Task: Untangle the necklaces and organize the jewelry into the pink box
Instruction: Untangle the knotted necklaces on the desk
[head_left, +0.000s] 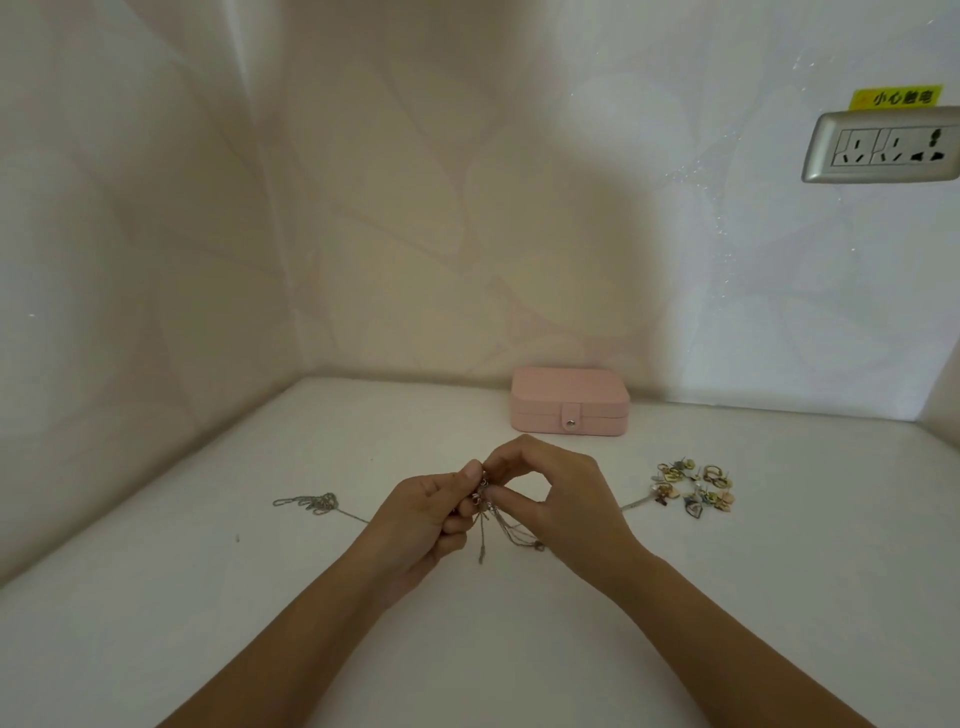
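A tangle of thin silver necklaces (491, 530) hangs between my two hands over the middle of the white table. My left hand (426, 525) pinches the knot from the left, and my right hand (561, 499) pinches it from the right with thumb and forefinger. One chain trails left across the table to a small heap (311, 503); another strand (636, 503) runs right. The pink box (570, 400) lies shut, snap fastened, at the back against the wall. A pile of small earrings and rings (693, 488) lies to the right.
The white table (208, 597) sits in a corner, with walls at the left and back. A wall socket (883, 148) with a yellow warning label is high on the right. A tiny dark speck (237, 538) lies on the left of the table.
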